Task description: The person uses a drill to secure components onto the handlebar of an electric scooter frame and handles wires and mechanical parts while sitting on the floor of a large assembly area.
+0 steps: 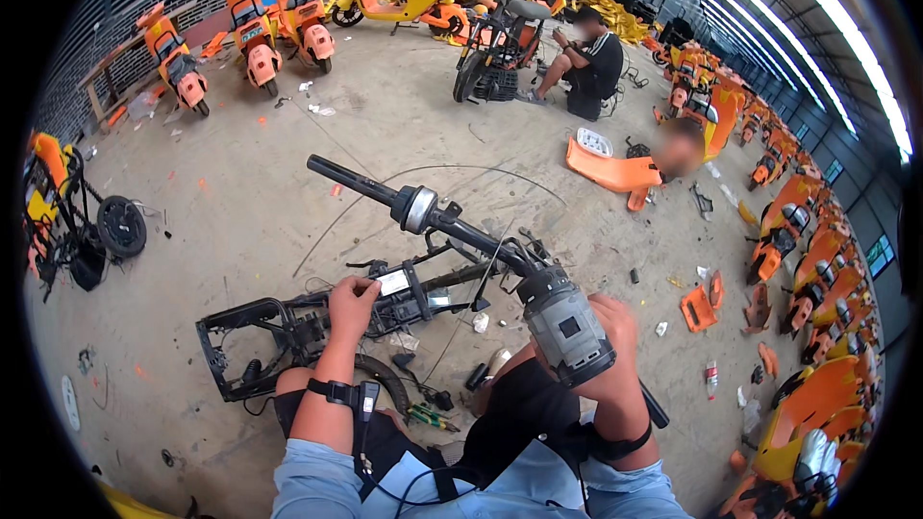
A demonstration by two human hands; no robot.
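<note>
In front of me lies a stripped black scooter frame (261, 306), with its handlebar (365, 185) slanting across the view. My right hand (615, 338) is wrapped round a grey and black cordless power tool (569, 332), held over the middle of the handlebar. The tool's working end is hidden. My left hand (354, 304) is over the frame, fingers curled and pinched together beside a box with a white label (392, 283). Whatever is between those fingertips is too small to make out.
Green-handled pliers (431, 417) lie on the floor by my legs. Orange body panels (611, 165) are ahead on the right. Farther off, a person (588, 62) sits by a partly stripped scooter (510, 43). Rows of orange scooters (788, 221) line the right side.
</note>
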